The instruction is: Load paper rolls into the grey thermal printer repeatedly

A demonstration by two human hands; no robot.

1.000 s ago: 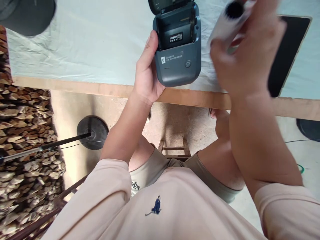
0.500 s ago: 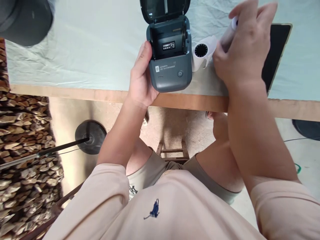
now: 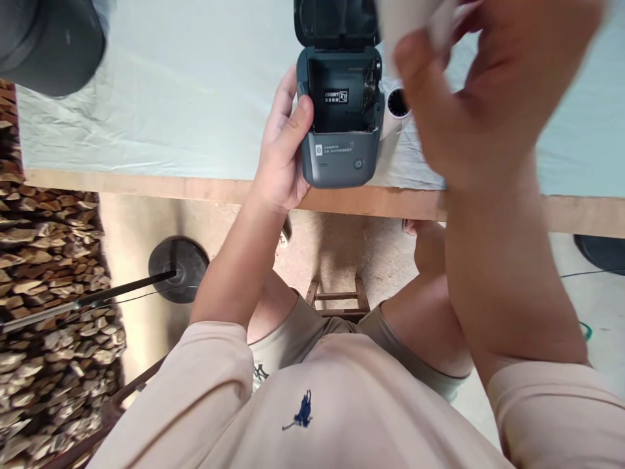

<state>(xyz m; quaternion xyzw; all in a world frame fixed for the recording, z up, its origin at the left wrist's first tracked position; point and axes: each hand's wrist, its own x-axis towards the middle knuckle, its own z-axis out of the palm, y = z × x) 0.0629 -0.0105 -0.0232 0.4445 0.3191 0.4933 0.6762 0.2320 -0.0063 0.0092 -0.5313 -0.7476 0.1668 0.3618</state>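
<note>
My left hand [image 3: 280, 156] grips the left side of a small grey label printer [image 3: 339, 153] standing at the table's near edge. Its lid is open and the empty roll bay shows a small sticker. A white paper roll [image 3: 396, 107] with a dark core lies on the cloth, touching the printer's right side. My right hand [image 3: 488, 98] is raised above and to the right of the printer, blurred by motion. Its fingers are closed on a white object [image 3: 410, 19], too blurred to identify.
A pale green cloth [image 3: 170, 98] covers the wooden table [image 3: 146, 182]. A dark round object [image 3: 49, 45] sits at the far left corner. Stacked firewood [image 3: 43, 260] fills the left. A black stand base [image 3: 178, 267] and a wooden stool [image 3: 336, 296] are on the floor.
My right hand rose from the cloth toward the camera and over the printer with the white object. The printer shifted slightly nearer the table edge. The dark tablet at the right is now hidden.
</note>
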